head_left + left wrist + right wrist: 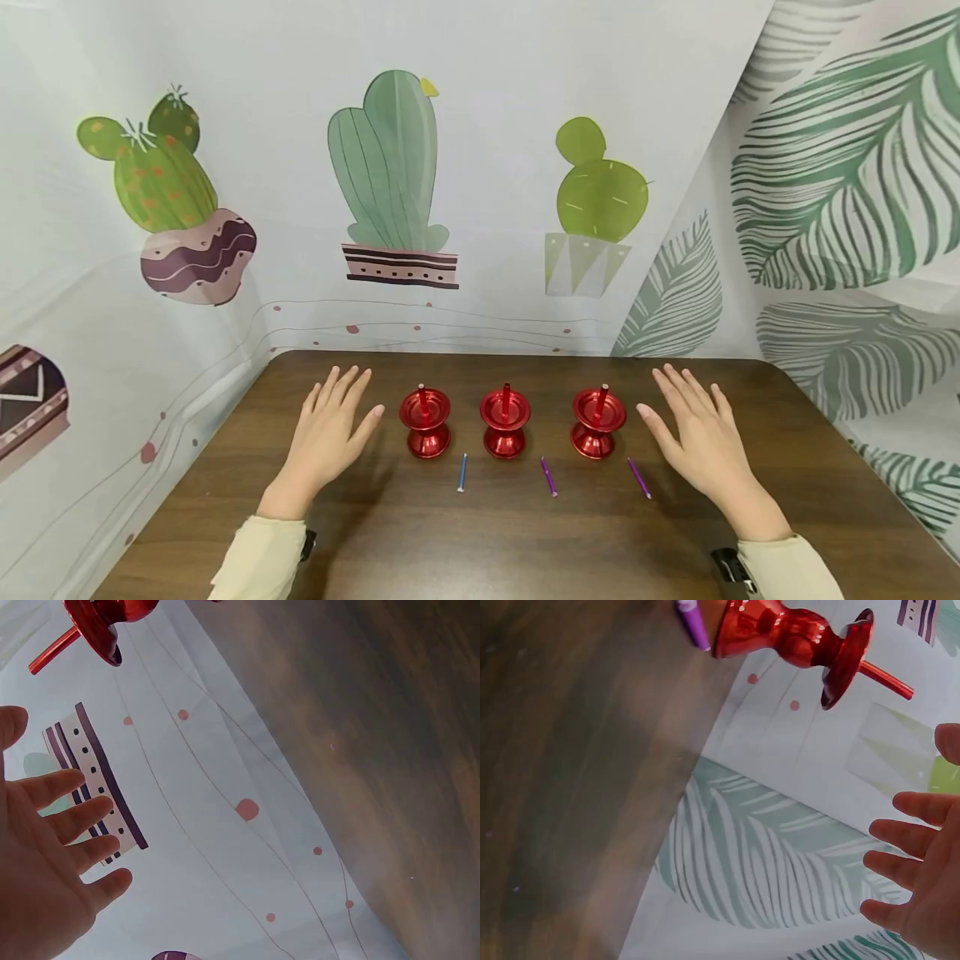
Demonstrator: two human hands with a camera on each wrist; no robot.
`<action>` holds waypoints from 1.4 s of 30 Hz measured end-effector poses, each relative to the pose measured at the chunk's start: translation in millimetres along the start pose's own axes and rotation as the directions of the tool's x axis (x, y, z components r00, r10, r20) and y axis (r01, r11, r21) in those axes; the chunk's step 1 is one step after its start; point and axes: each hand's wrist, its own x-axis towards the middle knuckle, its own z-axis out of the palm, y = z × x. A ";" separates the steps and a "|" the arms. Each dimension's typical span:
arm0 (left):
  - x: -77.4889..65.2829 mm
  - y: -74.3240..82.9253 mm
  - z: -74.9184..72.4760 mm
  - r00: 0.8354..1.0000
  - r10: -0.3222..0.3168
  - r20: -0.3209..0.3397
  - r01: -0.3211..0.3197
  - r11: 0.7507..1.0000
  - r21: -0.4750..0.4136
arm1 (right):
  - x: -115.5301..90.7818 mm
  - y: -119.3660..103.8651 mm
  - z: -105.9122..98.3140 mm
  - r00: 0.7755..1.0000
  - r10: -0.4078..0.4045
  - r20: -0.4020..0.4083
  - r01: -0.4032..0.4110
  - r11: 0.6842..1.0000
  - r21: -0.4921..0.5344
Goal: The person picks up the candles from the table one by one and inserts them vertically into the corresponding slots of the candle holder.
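Hands flat, fingers spread: left hand [327,432], right hand [697,435] flank candlesticks [505,421].

Three shiny red metal candle holders stand in a row mid-bench, the middle red holder [505,422] flanked by one on its left [425,422] and one on its right [597,422], with narrow gaps between. Three thin candles lie just before it: blue [462,472], purple [549,476], purple [639,477]. The dark wooden bench [480,542] nearer is open; the printed cloth wall [465,208] closes behind.

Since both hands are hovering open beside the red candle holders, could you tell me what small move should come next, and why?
Probably the left hand should reach right to pinch the blue candle: it lies nearest on the table, before the left holder, and both hands hold nothing.
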 end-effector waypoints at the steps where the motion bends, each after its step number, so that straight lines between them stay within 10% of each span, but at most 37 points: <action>1: 0.2 0.1 -0.4 1.000 0.002 -0.005 -0.002 1.000 -0.002 | 1.0 -1.4 -0.7 1.000 -0.003 -0.005 0.003 1.000 0.002; 42: 15.0 20.0 -12.8 0.984 0.107 -0.144 -0.124 0.986 -0.110 | 34.7 -62.8 -4.5 0.985 -0.090 -0.146 0.130 0.948 0.292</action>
